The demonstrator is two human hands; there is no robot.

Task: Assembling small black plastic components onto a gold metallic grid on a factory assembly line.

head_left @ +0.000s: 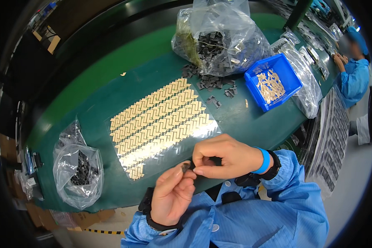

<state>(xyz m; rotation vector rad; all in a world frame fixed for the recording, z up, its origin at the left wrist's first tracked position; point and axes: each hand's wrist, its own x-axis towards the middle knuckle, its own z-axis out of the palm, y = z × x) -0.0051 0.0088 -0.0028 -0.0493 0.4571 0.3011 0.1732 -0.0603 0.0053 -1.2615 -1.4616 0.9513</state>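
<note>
Left hand (173, 190): pinching small dark piece (186, 166), by bench (87, 107) near edge
Right hand (229, 155): fingertips at same piece, grip unclear
Beige pieces (157, 120): slanted rows, clear sheet, mid-bench
Small bag (80, 194): black pieces inside, near-left corner
Big bag (239, 37): toward far edge, black pieces spilling
Blue bin (286, 68): beige pieces inside, right of sheet

A co-worker in blue (354, 82) is by the table's (87, 109) right end; cardboard (89, 219) lies at lower left; yellow-and-black striped tape (106, 232) crosses the floor (353, 169).
</note>
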